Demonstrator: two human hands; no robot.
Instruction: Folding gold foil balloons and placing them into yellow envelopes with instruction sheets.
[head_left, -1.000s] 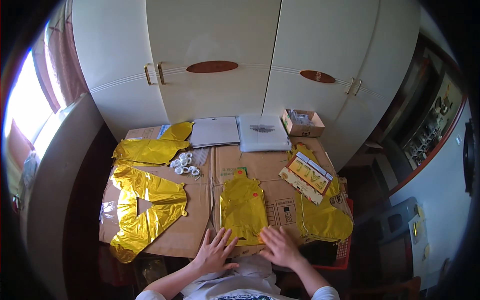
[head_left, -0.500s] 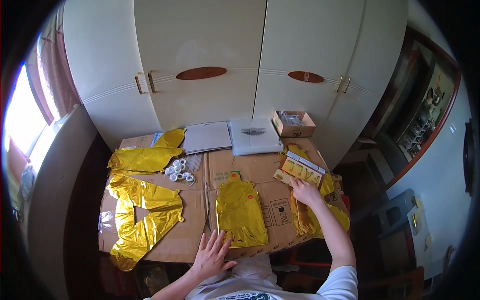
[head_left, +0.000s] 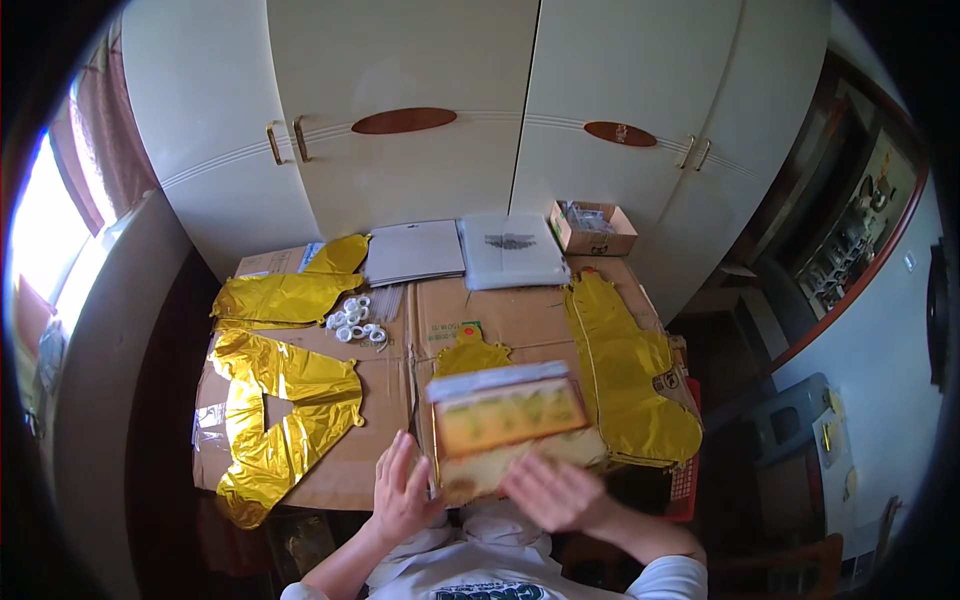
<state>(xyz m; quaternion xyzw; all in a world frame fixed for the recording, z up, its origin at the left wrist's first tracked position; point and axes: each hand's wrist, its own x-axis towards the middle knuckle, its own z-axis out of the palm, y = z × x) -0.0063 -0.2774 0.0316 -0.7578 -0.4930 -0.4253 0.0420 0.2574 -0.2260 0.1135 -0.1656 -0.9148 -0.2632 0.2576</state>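
In the head view, the right hand (head_left: 555, 490) seems to have its grip closed on the lower right of a printed card (head_left: 512, 420), blurred over gold foil (head_left: 470, 357); the left hand (head_left: 402, 494) is open near its left edge. The card looks light, fairly stiff but creasable, best held by its side edges.

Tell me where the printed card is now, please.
In the head view, the card is low, just right of centre, over the middle gold foil; the right hand is at its lower edge, the left hand beside it.
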